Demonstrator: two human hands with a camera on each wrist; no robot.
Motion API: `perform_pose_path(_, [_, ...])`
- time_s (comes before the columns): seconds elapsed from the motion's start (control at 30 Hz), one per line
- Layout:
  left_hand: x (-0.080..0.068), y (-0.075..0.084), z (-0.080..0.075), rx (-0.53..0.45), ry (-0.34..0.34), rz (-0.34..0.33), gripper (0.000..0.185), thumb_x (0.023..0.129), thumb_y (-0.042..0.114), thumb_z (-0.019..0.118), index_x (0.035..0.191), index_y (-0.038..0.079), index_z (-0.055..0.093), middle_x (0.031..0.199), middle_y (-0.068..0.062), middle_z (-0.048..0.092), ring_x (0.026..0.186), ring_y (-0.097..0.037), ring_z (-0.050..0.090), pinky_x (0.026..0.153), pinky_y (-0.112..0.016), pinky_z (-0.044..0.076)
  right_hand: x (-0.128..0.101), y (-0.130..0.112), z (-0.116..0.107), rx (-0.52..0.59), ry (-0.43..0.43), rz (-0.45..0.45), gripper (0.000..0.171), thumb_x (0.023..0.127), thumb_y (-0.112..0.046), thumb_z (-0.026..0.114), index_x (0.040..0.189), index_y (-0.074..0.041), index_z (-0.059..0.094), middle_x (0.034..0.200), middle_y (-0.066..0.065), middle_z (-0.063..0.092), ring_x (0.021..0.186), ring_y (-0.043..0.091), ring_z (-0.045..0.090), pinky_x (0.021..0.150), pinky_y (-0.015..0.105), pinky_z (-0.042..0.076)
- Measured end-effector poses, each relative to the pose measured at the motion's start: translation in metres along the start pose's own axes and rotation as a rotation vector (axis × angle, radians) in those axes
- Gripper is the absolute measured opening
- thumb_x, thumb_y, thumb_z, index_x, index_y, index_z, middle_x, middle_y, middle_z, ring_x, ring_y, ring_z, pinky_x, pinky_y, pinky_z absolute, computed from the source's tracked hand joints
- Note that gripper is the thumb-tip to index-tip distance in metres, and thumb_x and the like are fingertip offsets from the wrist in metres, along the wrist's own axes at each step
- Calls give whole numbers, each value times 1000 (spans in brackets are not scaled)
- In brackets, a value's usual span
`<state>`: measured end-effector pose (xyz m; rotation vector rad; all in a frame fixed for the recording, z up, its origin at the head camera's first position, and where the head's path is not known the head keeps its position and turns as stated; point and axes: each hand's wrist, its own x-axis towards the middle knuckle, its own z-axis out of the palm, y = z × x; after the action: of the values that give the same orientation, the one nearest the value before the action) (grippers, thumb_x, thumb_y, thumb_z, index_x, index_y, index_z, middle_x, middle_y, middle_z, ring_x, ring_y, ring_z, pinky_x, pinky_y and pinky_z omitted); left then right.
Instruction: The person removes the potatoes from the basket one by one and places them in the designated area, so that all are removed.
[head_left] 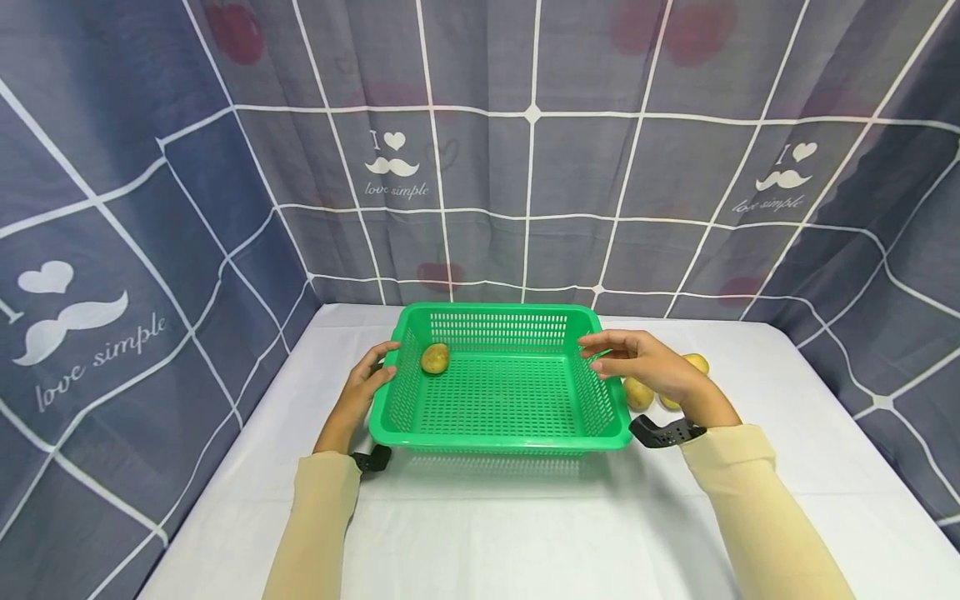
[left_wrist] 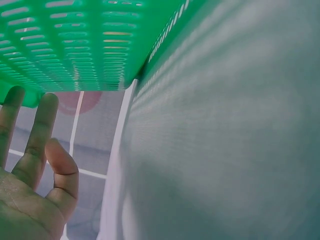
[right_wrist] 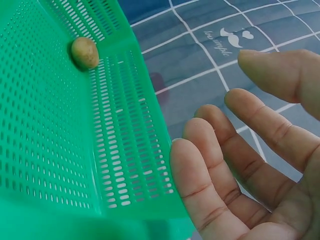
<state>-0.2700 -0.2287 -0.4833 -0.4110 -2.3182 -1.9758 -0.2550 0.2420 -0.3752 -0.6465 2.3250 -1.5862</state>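
A green plastic basket [head_left: 495,444] with slotted walls stands on the table. Inside it, near the far left corner, lies one potato [head_left: 435,358], also visible in the right wrist view. My left hand [head_left: 362,392] is at the basket's left rim, with loosely extended fingers; in the left wrist view the fingertips are against or very close to the rim. Over the right rim hovers my right hand [head_left: 637,358], palm toward the basket, its fingers gently bent and holding nothing. Just outside the basket's right wall, potatoes [head_left: 638,394] lie partly hidden behind my right hand and wrist.
White cloth covers the table [head_left: 480,533]. A grey-blue checked curtain [head_left: 480,167] hangs behind it and along both sides. Black straps with small devices [head_left: 667,432] sit on my wrists.
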Motion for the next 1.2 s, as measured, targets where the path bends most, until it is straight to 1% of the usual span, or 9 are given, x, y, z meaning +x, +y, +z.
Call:
perform_pose_path(0.17, [1,-2,0,2,-2,0,51,109,11,48,157,-6,44,174,-26,24,161,-49,21,124,-56,30,7,-3,4,27,1,12,48,104,-5,69,147,12,57,127,7,71,107,16,72,96,40,61])
perform_pose_path(0.23, [1,-3,0,1,1,-1,51,109,12,49,157,-5,44,175,-27,23,162,-49,18,125,-60,27,10,-4,5,33,6,22,47,104,-6,69,147,12,57,127,6,70,106,15,72,96,39,60])
perform_pose_path(0.3, [2,-3,0,1,1,-2,51,109,11,49,157,-5,44,174,-26,25,161,-47,21,123,-55,31,13,-5,6,40,11,31,47,104,-6,69,146,12,57,127,6,70,104,15,72,97,40,60])
perform_pose_path(0.4, [2,-2,0,2,6,-3,51,108,10,49,157,-6,44,171,-25,31,153,-41,35,114,-36,40,18,-6,7,35,27,53,48,104,-9,70,146,10,58,126,5,71,102,16,71,95,38,60])
perform_pose_path(0.47, [2,-2,0,3,6,-1,51,108,8,49,157,-6,45,170,-25,34,147,-37,41,106,-25,43,20,-7,8,26,35,63,48,104,-10,70,147,9,58,126,5,71,100,17,71,89,34,60])
perform_pose_path(0.6, [2,-2,0,-3,9,2,50,108,8,49,157,-6,45,170,-24,34,144,-33,43,101,-19,43,25,-7,8,20,34,62,49,105,-10,68,148,11,56,129,9,70,102,18,71,89,29,59])
perform_pose_path(0.8, [2,-2,0,3,7,2,51,108,9,50,157,-5,45,170,-25,33,150,-39,38,102,-19,42,33,-7,8,42,32,46,47,107,-6,64,149,13,53,137,24,65,106,15,71,98,30,58])
perform_pose_path(0.97, [1,-1,0,3,9,2,51,108,9,50,157,-6,45,170,-25,33,150,-40,38,104,-21,42,40,-6,11,57,44,29,47,108,-5,63,149,15,52,136,23,66,108,10,70,97,28,58])
perform_pose_path(1.2, [0,0,0,10,1,-1,50,109,11,49,157,-6,45,173,-26,29,156,-47,31,118,-51,35,49,-3,14,81,60,11,45,107,-2,63,147,16,54,131,18,68,107,9,70,97,34,59])
